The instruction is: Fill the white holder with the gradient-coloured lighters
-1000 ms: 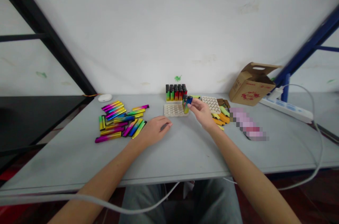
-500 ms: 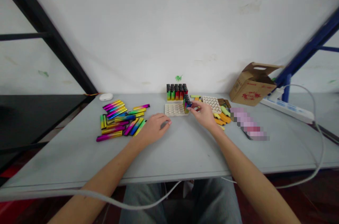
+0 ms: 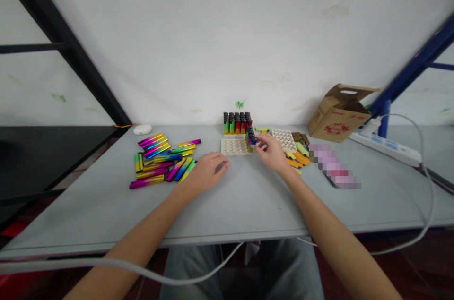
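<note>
Item: gradient lighter point(image 3: 251, 140), long axis approx. upright, pinched by R hand point(image 3: 273, 153), fingers nearly closed on it, at right end of block of upright lighters point(image 3: 237, 124). L hand point(image 3: 209, 172) placed further off on grey tabletop point(image 3: 227, 210), fingers slack, hold unclear. White tray point(image 3: 234, 147) just left; 2nd tray point(image 3: 283, 141) just right.

Glossy metallic lighters point(image 3: 236, 126), rough cardboard box point(image 3: 336, 120)

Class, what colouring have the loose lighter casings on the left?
The casings: metallic gradients of yellow, green, blue and pink; head view.
</note>
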`<action>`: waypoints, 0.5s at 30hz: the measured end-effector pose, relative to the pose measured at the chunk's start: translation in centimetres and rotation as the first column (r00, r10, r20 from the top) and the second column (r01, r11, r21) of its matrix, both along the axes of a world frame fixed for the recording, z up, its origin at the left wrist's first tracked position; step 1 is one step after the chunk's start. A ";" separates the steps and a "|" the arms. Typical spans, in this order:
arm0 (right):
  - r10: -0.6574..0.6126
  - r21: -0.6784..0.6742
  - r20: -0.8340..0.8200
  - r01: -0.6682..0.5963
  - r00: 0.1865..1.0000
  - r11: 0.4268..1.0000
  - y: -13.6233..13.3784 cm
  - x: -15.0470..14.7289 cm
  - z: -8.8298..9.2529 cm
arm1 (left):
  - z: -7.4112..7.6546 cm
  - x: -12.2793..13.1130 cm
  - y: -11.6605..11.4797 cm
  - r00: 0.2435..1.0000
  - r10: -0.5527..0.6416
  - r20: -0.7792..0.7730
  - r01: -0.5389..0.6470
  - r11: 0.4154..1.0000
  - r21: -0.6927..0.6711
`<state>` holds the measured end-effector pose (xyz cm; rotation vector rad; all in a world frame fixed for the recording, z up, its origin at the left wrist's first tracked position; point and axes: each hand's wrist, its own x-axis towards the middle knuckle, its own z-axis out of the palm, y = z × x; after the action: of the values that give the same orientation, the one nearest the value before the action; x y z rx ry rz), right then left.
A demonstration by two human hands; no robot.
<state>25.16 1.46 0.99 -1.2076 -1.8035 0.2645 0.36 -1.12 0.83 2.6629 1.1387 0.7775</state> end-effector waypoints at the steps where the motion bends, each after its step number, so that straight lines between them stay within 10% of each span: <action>1: 0.004 -0.007 0.010 -0.004 1.000 1.000 0.0 0.0 0.0 | 0.0 0.0 0.0 1.000 0.000 -0.002 0.000 1.000 -0.001; 15: -0.120 0.089 0.056 0.115 0.991 0.989 -0.7 -0.3 0.2 | 0.0 0.1 -0.2 1.000 -0.010 0.003 0.010 1.000 -0.018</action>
<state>24.87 0.80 1.19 -1.2677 -1.7700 0.0822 0.45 -1.30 0.80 2.6497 1.1251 0.7654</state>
